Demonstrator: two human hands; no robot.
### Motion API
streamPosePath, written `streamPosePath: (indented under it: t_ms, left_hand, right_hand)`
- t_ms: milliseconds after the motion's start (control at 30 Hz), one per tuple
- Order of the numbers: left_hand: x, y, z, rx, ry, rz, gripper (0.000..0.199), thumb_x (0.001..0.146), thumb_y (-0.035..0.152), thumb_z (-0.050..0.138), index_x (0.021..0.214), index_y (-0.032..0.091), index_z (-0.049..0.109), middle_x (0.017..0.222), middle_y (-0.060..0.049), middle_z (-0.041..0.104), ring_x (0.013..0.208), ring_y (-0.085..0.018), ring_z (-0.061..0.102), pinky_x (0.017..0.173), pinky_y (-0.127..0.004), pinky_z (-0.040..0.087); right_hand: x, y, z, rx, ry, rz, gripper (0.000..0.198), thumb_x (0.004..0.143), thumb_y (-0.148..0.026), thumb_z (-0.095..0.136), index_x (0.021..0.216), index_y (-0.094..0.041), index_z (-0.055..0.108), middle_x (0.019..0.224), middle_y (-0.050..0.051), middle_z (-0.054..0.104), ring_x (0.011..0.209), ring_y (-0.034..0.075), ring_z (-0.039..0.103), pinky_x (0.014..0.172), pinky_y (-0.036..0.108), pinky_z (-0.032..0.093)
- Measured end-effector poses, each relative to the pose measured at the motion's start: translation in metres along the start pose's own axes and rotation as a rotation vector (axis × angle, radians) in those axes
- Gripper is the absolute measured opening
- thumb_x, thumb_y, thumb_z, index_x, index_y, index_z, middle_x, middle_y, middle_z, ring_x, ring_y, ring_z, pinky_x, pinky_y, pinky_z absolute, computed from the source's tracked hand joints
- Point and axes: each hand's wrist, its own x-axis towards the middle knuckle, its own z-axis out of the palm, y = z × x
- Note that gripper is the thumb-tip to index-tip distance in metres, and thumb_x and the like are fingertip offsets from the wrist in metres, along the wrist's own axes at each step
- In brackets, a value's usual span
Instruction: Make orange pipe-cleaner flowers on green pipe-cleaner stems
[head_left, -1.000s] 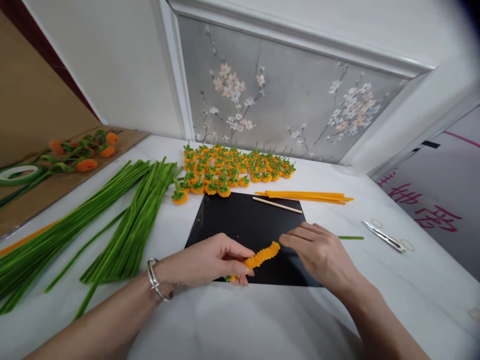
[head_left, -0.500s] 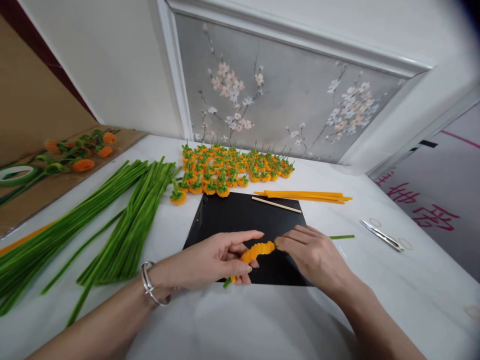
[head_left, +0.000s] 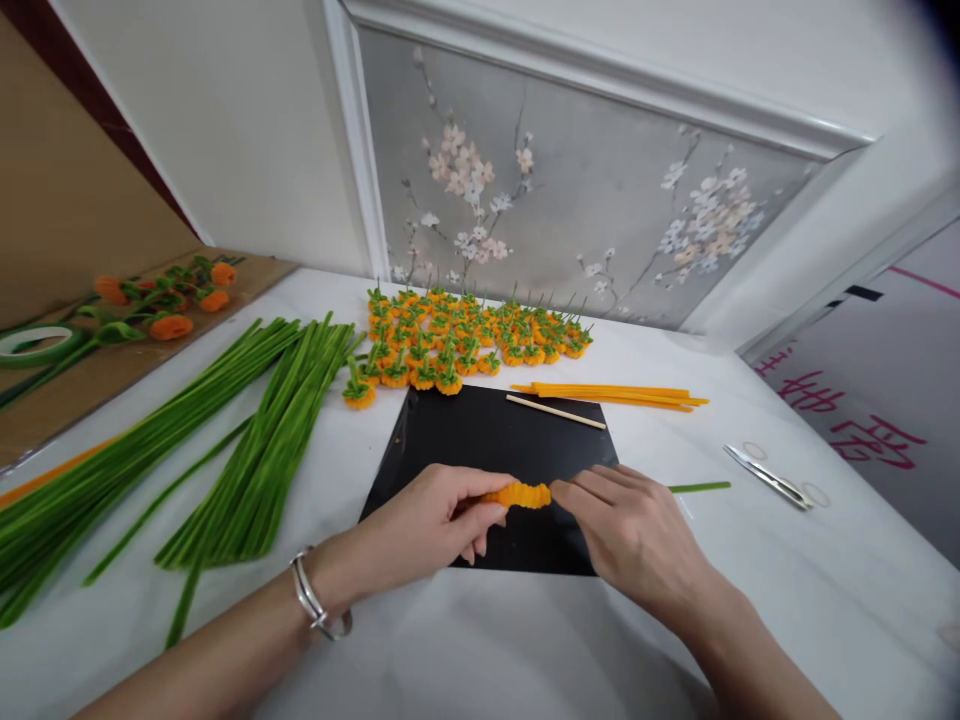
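Orange coil [head_left: 525,495] is between the two hands, raised over the black mat [head_left: 450,430], lying nearly level, ridged along its length; left hand [head_left: 442,515] pinches its left end, thumb below and index finger above, other fingers curled under; right hand [head_left: 637,525] is narrow, fingers curled together and closed on the coil's right end, back of the hand up, fingertips partly hidden; bracelet [head_left: 315,600] on the left wrist.

Green stem [head_left: 699,488] pokes out beyond the right hand; near end hidden, cannot tell if held; mat lies on the white bench [head_left: 480,650], both hands covering part of it; stick [head_left: 555,411] lies slantwise at the mat's far edge; orange stems [head_left: 615,394] bundled just behind the stick; flowers [head_left: 450,340], orange with green tops, massed at the back, heads down, thin stalks up.

Left side: green stems [head_left: 247,470] in two big piles, one loose piece between them; part of an orange strip [head_left: 56,472] shows at the left edge; cardboard [head_left: 45,420] further left carries a tape roll [head_left: 64,345] and a flower bunch [head_left: 171,327]; right side: silver snips [head_left: 769,478] with clear rings [head_left: 815,494] beside them; floral panel [head_left: 585,170] on the wall behind.
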Motion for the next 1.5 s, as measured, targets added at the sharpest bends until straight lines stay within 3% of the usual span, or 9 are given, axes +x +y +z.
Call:
streamPosePath:
  t_ms: [100,233,300,367,467,667,900,1133,1500]
  left_hand:
    - [-0.001,-0.0008,0.0029,0.201,0.083,0.092,0.025,0.092,0.022,0.041,0.092,0.016,0.066,0.064,0.003,0.055,0.05,-0.008,0.049,0.047,-0.019,0.037]
    - [-0.0015,-0.0004,0.0023,0.349,0.106,0.165,0.028,0.094,0.019,0.038,0.083,0.017,0.064,0.063,0.003,0.054,0.053,-0.008,0.049,0.052,-0.02,0.038]
    - [-0.0014,-0.0012,0.0019,0.363,0.114,0.164,0.029,0.095,0.021,0.037,0.091,0.018,0.065,0.064,0.003,0.054,0.054,-0.009,0.05,0.053,-0.021,0.038]
    - [-0.0013,-0.0027,0.0022,0.352,0.129,0.148,0.028,0.095,0.025,0.041,0.112,0.02,0.062,0.069,0.003,0.056,0.055,-0.009,0.05,0.053,-0.021,0.038]
    - [-0.0011,-0.0047,0.0035,0.328,0.16,0.128,0.043,0.088,0.03,0.056,0.13,0.024,0.051,0.072,0.004,0.058,0.057,-0.01,0.049,0.054,-0.021,0.038]
    - [-0.0004,-0.0042,0.0045,0.246,0.157,0.095,0.025,0.091,0.027,0.048,0.107,0.02,0.066,0.06,0.005,0.053,0.05,-0.008,0.042,0.046,-0.02,0.031]
    - [-0.0024,-0.0002,0.0024,0.478,0.216,0.253,0.025,0.091,0.023,0.047,0.072,0.015,0.061,0.061,0.003,0.049,0.052,-0.008,0.041,0.048,-0.02,0.031]
    - [-0.0023,-0.0019,0.003,0.35,0.247,0.216,0.019,0.089,0.022,0.049,0.096,0.018,0.066,0.066,0.003,0.056,0.055,-0.008,0.046,0.05,-0.019,0.034]
    - [-0.0031,-0.003,0.0042,0.243,0.244,0.145,0.019,0.087,0.022,0.052,0.09,0.018,0.07,0.058,0.004,0.056,0.05,-0.007,0.047,0.045,-0.018,0.032]
  right_hand:
    - [0.0014,-0.0029,0.0002,0.004,-0.003,0.001,0.031,0.083,-0.001,0.037,0.086,-0.017,0.064,0.062,0.001,0.054,0.057,0.015,0.046,0.056,0.028,0.029]
    - [0.0017,-0.0041,0.0012,0.02,-0.004,0.012,0.03,0.083,-0.001,0.037,0.086,-0.017,0.062,0.063,0.001,0.053,0.057,0.014,0.044,0.056,0.028,0.028]
    - [0.001,-0.0037,0.0012,0.034,-0.01,0.024,0.029,0.084,-0.002,0.038,0.085,-0.017,0.062,0.063,0.001,0.053,0.057,0.014,0.044,0.056,0.028,0.028]
    - [0.0002,-0.0028,0.0005,0.041,-0.012,0.038,0.028,0.084,-0.002,0.037,0.085,-0.017,0.061,0.063,0.0,0.052,0.057,0.014,0.044,0.056,0.028,0.028]
    - [-0.0004,-0.0009,-0.0012,0.041,0.003,0.043,0.027,0.084,-0.002,0.038,0.083,-0.017,0.061,0.063,0.0,0.05,0.056,0.014,0.043,0.055,0.028,0.027]
    - [-0.0012,0.0002,-0.0023,0.064,0.014,0.023,0.028,0.083,-0.001,0.037,0.088,-0.017,0.061,0.064,0.0,0.051,0.058,0.014,0.044,0.056,0.028,0.028]
    - [-0.0014,-0.0002,-0.0004,0.086,-0.002,0.021,0.028,0.085,-0.002,0.037,0.088,-0.017,0.06,0.064,0.0,0.051,0.058,0.014,0.044,0.056,0.027,0.029]
    - [-0.0027,-0.0002,-0.0005,0.108,-0.01,0.013,0.027,0.086,-0.003,0.037,0.09,-0.018,0.06,0.064,0.0,0.051,0.058,0.014,0.044,0.056,0.027,0.029]
    - [-0.0031,0.0004,-0.0014,0.112,-0.013,0.005,0.027,0.088,-0.004,0.037,0.093,-0.018,0.06,0.065,0.0,0.053,0.059,0.014,0.045,0.057,0.027,0.03]
